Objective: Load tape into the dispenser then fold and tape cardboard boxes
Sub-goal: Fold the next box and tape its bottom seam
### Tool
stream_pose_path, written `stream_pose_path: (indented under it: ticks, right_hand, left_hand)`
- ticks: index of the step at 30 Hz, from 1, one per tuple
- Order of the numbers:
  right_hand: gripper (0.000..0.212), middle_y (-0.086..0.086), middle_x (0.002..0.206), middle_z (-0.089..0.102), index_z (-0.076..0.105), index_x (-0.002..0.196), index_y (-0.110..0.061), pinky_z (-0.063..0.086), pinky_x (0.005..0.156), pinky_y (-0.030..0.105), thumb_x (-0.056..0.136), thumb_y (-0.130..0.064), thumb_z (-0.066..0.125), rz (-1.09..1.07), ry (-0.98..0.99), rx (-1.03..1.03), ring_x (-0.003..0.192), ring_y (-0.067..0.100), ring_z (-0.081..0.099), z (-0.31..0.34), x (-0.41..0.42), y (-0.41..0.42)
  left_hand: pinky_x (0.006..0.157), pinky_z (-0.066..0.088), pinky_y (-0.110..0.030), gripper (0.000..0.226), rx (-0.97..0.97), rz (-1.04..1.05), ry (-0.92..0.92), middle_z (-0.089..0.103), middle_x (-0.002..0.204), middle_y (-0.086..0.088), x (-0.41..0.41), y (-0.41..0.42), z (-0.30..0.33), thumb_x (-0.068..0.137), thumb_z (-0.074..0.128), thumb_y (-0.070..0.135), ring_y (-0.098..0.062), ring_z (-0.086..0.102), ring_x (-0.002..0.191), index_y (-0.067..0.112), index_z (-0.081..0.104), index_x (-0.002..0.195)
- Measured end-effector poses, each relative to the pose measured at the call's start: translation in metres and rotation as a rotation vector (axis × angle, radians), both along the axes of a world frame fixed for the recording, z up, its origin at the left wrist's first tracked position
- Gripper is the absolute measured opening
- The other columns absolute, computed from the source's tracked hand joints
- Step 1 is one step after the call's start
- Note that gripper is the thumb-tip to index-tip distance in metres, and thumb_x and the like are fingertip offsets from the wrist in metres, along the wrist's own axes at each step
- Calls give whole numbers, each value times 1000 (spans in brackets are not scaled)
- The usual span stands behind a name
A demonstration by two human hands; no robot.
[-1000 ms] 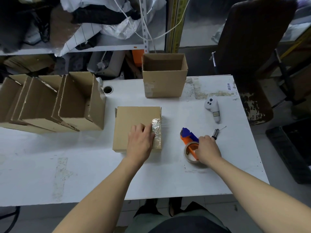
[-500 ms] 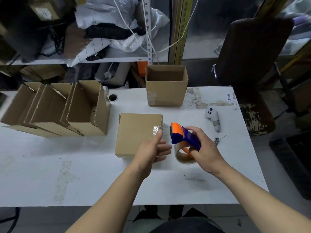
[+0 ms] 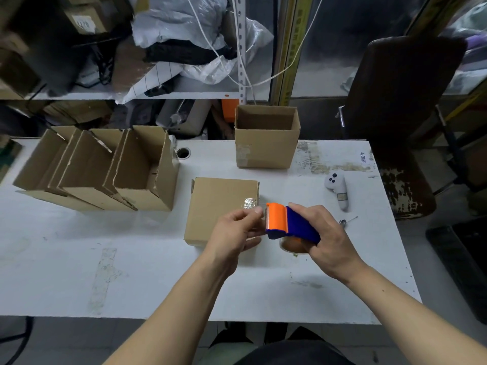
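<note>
R hand [image 3: 325, 234] grips 1 tape dispenser [image 3: 290, 222], L hand [image 3: 237, 230] pinching at its front; 5 boxes.

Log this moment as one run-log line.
right hand: grips orange-and-blue tape dispenser | left hand: fingertips at dispenser's orange end | closed brown cardboard box: on white table, untouched

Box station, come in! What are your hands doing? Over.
Right hand grips tape dispenser. Left hand pinches at its orange front end. Closed box waits beneath. Nothing blocking.
</note>
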State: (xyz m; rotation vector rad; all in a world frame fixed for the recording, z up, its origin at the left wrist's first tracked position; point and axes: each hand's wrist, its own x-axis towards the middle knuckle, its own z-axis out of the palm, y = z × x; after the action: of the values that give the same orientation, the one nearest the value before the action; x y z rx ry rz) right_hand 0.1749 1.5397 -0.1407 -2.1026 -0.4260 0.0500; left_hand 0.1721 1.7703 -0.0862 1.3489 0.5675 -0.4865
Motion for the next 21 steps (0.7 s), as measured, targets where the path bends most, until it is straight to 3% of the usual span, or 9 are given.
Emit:
stream_pose_path:
  ticks: [4,8,12,17,21]
  right_hand:
    - [76,-12,116,49,46,152,-42,50,81,21,83,-33,77,17,-45,-30,107,9,54,1,-2,5]
    - [75,-9,113,49,46,153,-42,53,80,30,84,-37,76,17,-58,-64,103,13,55,-2,-2,6]
    - [78,-6,112,48,43,153,-47,53,82,33,84,-37,77,8,-38,-71,102,15,55,-8,-1,4]
    - [78,-6,111,47,40,154,-48,53,81,31,84,-39,75,11,-48,-68,102,14,54,-4,-1,4]
    - [83,-9,113,47,38,153,-54,51,83,20,85,-28,79,-10,5,-57,107,10,53,-2,-1,2]
  left_hand:
    - [91,59,-39,23,18,59,-55,79,100,-9,-1,-5,-3,102,66,29,-16,76,90,7,70,107]
    - [82,62,-34,18,114,118,-142,78,90,-10,-5,-12,-7,104,64,25,-22,76,84,8,69,100]
    - [82,65,-41,19,244,135,-176,79,84,-7,-5,-18,-11,105,60,21,-26,79,83,8,68,96]
    - [73,64,-35,20,108,222,-124,79,81,-8,-2,-17,-2,107,57,17,-25,79,78,1,65,99]
    - [77,65,-36,20,30,255,-134,77,94,-19,4,-7,3,108,56,15,-30,79,87,-4,62,105]
